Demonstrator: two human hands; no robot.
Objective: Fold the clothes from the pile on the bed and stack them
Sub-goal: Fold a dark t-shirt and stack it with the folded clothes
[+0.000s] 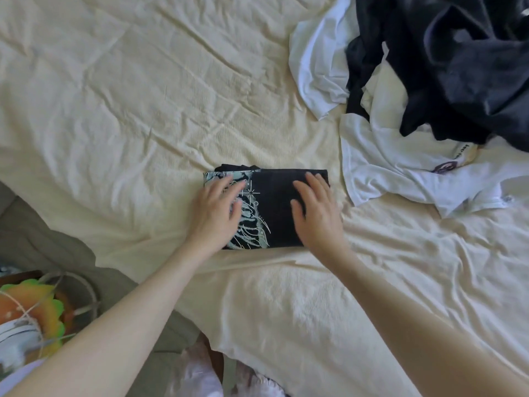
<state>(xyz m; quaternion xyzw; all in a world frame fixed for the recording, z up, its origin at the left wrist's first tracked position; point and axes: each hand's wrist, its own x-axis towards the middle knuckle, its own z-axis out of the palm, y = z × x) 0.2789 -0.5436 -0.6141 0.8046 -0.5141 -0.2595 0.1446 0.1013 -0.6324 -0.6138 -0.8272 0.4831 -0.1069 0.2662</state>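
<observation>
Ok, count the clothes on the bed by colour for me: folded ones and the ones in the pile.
Black, folded, printed: 1, the shirt under both hands.
White, unfolded: 2 at least, one at the pile's top left, one with a small logo.
Dark, unfolded: 1 heap; pieces inside can't be told apart.
Total: at least 4.

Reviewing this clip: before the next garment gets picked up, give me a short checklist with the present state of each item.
1. Black printed shirt folded into a compact rectangle: ok.
2. Left hand flat on the shirt, gripping nothing: ok.
3. Right hand flat on the shirt, gripping nothing: ok.
4. Unfolded pile left to work on, white and dark garments at upper right: ok.
5. Stack started beyond this one shirt: cannot tell.
6. Bare bedsheet free for spreading the next garment: ok.
</observation>
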